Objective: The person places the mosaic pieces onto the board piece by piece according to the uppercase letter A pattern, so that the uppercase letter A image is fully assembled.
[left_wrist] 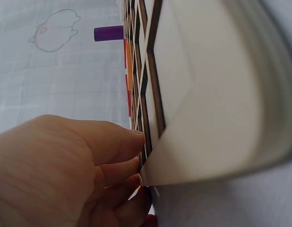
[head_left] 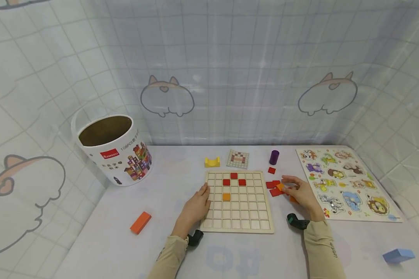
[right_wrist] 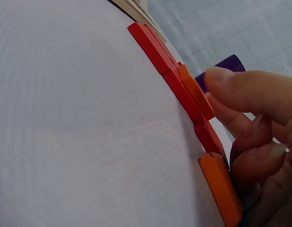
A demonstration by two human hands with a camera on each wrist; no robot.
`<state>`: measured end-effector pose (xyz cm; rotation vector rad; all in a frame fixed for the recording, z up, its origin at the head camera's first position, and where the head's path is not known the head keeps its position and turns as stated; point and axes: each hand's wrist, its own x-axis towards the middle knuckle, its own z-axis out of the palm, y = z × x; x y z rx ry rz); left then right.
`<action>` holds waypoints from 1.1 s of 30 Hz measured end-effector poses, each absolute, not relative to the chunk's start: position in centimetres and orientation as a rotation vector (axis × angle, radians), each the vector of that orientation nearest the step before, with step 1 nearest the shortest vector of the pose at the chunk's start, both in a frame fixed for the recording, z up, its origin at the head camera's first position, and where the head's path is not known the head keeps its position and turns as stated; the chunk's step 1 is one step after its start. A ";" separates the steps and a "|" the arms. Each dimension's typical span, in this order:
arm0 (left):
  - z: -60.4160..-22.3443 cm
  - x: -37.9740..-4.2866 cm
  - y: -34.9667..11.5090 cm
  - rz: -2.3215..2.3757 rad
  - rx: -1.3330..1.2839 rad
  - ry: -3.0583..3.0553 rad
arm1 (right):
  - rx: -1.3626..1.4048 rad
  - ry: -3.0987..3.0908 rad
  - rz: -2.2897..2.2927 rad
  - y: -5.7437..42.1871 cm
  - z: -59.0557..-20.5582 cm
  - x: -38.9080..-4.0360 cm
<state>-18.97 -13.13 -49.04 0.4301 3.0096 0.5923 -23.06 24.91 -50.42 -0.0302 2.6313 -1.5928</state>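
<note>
A wooden grid board [head_left: 237, 228] lies flat, with several red tiles [head_left: 234, 176] and an orange tile [head_left: 226, 197] in its squares. My left hand [head_left: 194, 206] rests along the board's left edge; in the left wrist view its thumb [left_wrist: 129, 139] touches the gridded top, the other fingers beside the edge. Right of the board, my right hand [head_left: 302, 195] is over a pile of loose red tiles [right_wrist: 155, 49] and orange tiles [right_wrist: 219, 187]. Its thumb and forefinger are at an orange tile [right_wrist: 195, 92] lying on the red ones, without a visible pinch.
Behind the board are a yellow arched block [head_left: 212, 162], a pattern card [head_left: 238, 159], a purple cylinder [head_left: 274, 157] and a lone red tile [head_left: 272, 170]. An animal puzzle board [head_left: 347, 182] lies right, a bucket [head_left: 120, 162] stands left. Orange [head_left: 141, 223] and blue [head_left: 399, 255] blocks lie farther out.
</note>
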 end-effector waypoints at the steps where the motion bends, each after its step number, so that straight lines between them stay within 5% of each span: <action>1: -49.1 -19.0 -13.1 0.592 0.428 3.009 | -0.033 2.622 -1.592 24.9 -50.4 -23.1; 33: -48.9 -18.9 -13.1 0.599 0.436 3.010 | -0.105 2.753 -1.411 24.8 -50.6 -23.4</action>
